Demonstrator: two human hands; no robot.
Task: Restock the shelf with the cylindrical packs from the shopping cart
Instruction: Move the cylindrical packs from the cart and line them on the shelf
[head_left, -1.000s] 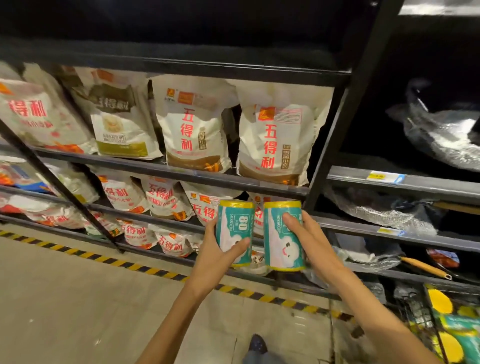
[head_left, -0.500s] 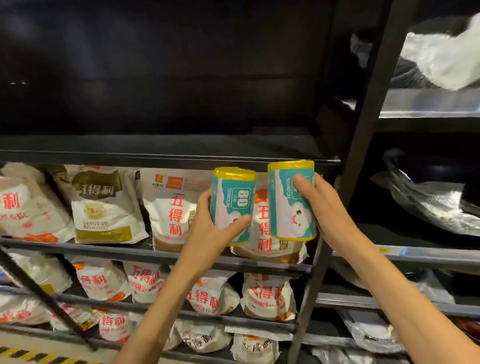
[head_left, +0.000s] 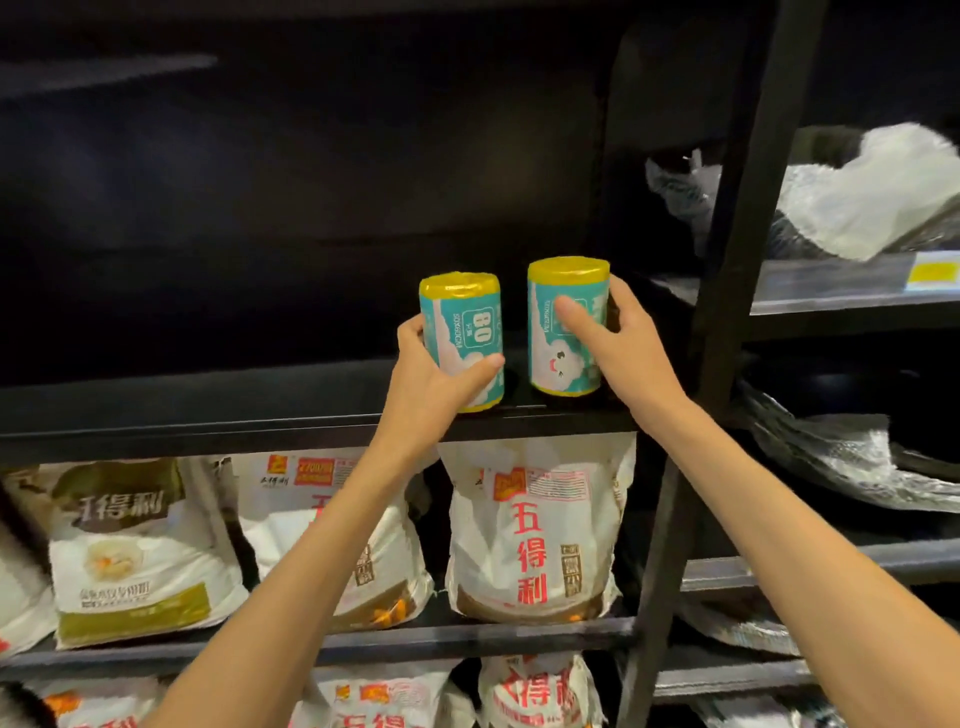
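Observation:
Two teal cylindrical packs with yellow ends stand upright, side by side, at the front of a dark upper shelf (head_left: 208, 415). My left hand (head_left: 431, 374) grips the left pack (head_left: 467, 332), which shows "80" on its label. My right hand (head_left: 618, 338) grips the right pack (head_left: 563, 312), thumb across its front and fingers behind. Both pack bottoms are at the shelf board level; whether they rest fully on it I cannot tell. The shopping cart is out of view.
The upper shelf to the left of the packs is dark with nothing visible on it. Below it stand white flour bags (head_left: 535, 530) in rows. A black upright post (head_left: 727, 312) borders the right side; beyond it lie crumpled plastic bags (head_left: 872, 202).
Both hands have raised the two packs from the level of the flour bags up onto the dark upper shelf. The view has tilted upward with them.

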